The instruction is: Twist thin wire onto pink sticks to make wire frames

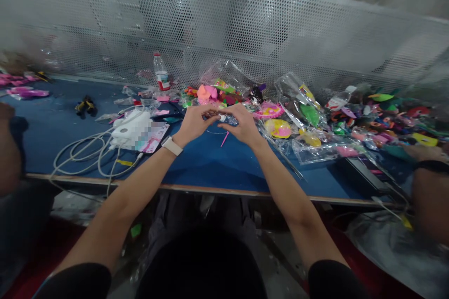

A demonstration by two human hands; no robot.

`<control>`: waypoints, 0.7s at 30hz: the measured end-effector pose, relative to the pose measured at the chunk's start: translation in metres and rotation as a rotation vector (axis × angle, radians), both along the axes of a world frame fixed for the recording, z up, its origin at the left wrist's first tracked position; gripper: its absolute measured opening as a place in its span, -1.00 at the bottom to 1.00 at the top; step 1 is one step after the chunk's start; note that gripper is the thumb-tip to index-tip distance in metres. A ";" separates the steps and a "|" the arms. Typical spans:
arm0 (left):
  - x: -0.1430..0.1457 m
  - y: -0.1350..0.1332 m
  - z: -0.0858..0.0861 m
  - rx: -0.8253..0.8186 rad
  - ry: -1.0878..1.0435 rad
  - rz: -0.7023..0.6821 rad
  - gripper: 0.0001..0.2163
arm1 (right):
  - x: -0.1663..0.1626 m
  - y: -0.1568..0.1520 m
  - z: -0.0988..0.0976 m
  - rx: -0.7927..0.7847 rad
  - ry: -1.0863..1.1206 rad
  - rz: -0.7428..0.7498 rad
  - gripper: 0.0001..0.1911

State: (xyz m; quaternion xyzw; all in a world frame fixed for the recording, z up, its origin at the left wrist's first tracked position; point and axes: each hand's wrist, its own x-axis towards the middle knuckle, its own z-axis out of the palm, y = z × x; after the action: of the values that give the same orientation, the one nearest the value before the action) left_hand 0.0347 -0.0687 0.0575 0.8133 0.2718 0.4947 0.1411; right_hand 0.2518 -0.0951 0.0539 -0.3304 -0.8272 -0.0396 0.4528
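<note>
My left hand (194, 125), with a watch on a pale strap, meets my right hand (244, 124) over the middle of the blue table. The fingers of both are closed, with thumbs and fingertips bent toward each other. Between them shows a small whitish, partly clear piece (222, 118), too small and covered to name. Just below the fingertips is a thin magenta stick (225, 139). Behind the hands lie a pink and orange soft-looking piece (206, 92) and clear plastic wrapping (228, 74).
A white power adapter (130, 128) with looped cables and a phone (156, 136) lie left. A bottle (161, 72) stands behind. Colourful pieces and plastic bags heap to the right, near a black box (363, 175). Co-workers' arms (426, 159) show at both sides. Perforated metal (217, 14) closes the back.
</note>
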 end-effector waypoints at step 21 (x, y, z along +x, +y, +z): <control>0.001 0.005 -0.007 0.159 0.199 -0.010 -0.86 | -0.006 -0.001 0.013 -0.158 0.176 0.008 -0.43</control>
State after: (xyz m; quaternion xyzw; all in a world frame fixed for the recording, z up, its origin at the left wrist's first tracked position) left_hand 0.0356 -0.0640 0.0507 0.8683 0.2401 0.4310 0.0509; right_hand 0.2462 -0.0963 0.0668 -0.3639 -0.7862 0.0565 0.4963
